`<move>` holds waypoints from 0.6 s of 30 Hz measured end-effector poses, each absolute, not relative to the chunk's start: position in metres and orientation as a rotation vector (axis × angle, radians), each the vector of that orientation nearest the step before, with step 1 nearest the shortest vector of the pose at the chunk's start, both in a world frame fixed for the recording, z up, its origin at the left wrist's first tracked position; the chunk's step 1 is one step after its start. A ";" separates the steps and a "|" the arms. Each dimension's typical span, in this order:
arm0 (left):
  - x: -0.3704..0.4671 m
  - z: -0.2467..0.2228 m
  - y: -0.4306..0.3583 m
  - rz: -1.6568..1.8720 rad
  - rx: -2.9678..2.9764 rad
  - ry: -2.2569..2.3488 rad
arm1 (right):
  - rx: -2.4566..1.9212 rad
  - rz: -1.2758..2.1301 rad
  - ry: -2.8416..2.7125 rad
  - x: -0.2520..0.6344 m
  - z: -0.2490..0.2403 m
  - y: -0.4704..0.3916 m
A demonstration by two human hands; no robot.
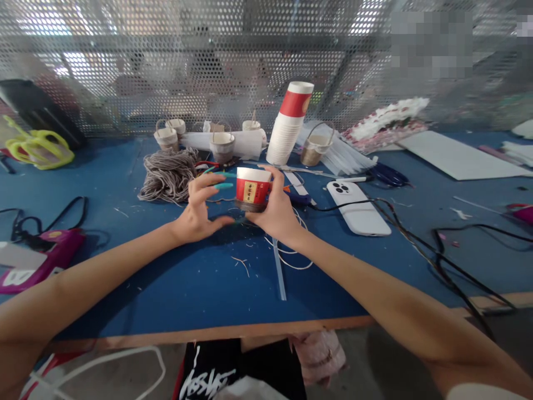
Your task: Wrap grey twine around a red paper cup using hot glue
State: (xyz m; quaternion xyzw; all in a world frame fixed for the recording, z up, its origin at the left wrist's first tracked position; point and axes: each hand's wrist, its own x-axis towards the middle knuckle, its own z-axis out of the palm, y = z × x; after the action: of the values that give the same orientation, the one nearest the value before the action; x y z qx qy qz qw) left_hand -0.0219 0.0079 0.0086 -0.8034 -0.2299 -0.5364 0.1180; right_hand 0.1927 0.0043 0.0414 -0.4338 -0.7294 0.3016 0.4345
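1. Partly hidden: red cup (252, 189), right side covered by right hand (278, 208). Lettering on its yellow panel too small to read.
2. Blue-handled tool (298, 198), below the cup stack (285, 125), partly behind right hand; full shape unclear.
3. Cut off: purple tool (62, 253) at left frame edge, well left of the cup stack; dark container (45, 111), same side, farther back. Scene behind perforated metal screen (166, 61) blurry; patch at upper right pixelated.
4. Red cup look: white inner wall and rim, red outside, yellow panel, gray-brown band round the base. Roughly upright.
5. Red cup location: held above blue table (187, 294), nearer the camera than the cup stack and left of it.
6. Right hand grips red cup, fingers at its right side, thumb under the base.
7. Left hand (200, 214) open, fingers spread and curved by the cup's left side, long teal nails. Can't tell if nails touch.
8. Gray yarn bundle (166, 175) left of the cup stack; handled basket (317, 147) just right of it; white phone (358, 208) right and nearer the camera. Clear strip (278, 269) nearer the camera too.
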 end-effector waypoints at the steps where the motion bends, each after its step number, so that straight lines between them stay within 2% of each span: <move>1: -0.020 0.008 0.008 -1.515 -2.448 -0.606 | -1.082 0.746 -1.820 0.193 0.040 0.005; 4: -0.015 0.007 0.005 -1.340 -2.624 -0.570 | -1.090 0.718 -1.874 0.191 0.036 0.006; 10: -0.010 0.007 0.001 -1.195 -2.579 -0.661 | -1.107 0.655 -1.998 0.185 0.031 -0.005; 18: -0.018 0.002 0.012 -1.477 -2.291 -0.901 | -0.922 0.877 -1.988 0.188 0.041 -0.006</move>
State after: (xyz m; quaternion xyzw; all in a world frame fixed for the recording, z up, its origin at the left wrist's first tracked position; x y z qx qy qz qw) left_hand -0.0176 0.0117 0.0017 -0.7907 -0.3109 -0.5097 0.1353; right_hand 0.1883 -0.0059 0.0407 -0.3610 -0.7789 0.3436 0.3807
